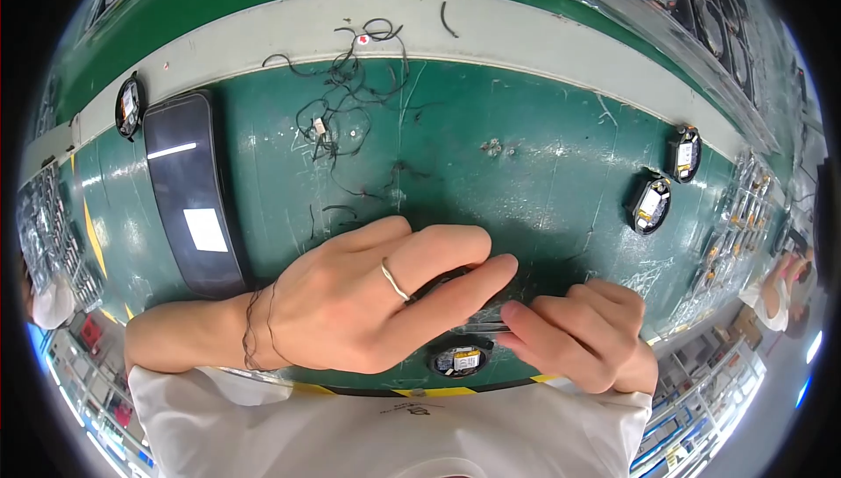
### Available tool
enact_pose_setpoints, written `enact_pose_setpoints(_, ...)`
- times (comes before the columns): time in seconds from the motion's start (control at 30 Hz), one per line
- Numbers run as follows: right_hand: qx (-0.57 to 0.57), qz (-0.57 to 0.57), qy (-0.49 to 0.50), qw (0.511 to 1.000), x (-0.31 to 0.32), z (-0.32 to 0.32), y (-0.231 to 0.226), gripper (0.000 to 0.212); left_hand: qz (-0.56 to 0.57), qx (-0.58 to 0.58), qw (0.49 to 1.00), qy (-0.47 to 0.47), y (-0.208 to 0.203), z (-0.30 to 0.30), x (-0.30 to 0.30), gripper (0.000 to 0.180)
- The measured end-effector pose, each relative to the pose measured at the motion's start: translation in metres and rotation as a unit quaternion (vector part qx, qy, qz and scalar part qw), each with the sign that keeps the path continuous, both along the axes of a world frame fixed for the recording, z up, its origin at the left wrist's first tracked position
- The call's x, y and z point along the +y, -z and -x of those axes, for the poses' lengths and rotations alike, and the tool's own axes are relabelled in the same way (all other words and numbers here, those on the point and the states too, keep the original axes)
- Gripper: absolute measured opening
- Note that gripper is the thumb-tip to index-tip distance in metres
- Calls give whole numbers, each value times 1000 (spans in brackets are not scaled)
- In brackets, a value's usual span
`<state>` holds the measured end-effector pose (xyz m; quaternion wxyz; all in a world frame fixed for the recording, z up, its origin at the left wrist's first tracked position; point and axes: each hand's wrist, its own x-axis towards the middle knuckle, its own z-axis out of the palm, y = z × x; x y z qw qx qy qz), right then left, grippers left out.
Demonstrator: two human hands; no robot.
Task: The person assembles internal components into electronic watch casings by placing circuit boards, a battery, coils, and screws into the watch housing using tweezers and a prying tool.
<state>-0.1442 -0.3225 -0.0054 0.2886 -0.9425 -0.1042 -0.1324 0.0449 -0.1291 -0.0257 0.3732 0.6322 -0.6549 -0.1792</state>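
My left hand, with a ring and thin dark strands round its wrist, is closed in front of me. A dark part shows between its fingers, mostly hidden. My right hand pinches slim metal tweezers, whose thin shanks point left toward my left hand. Just below the tweezers lies an open round black device with a silver cell and yellow tape inside. It is near the table's front edge, close under both hands.
Tangled black wires lie at the far middle, with small clear bits right of them. A long black curved panel lies left. More round devices sit right, another far left. Clear parts trays stand at right.
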Motion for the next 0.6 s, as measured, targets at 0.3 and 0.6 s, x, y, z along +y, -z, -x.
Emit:
enact_pose_setpoints(0.3, -14, -41, 36, 998, 13, 1, 17, 26, 74, -29, 997, 2, 9, 5, -1, 40)
enact_pose_setpoints(0.6, 11, -51, 37, 998, 14, -1, 15, 24, 110, -125, 986, -18, 8, 12, 1, 34)
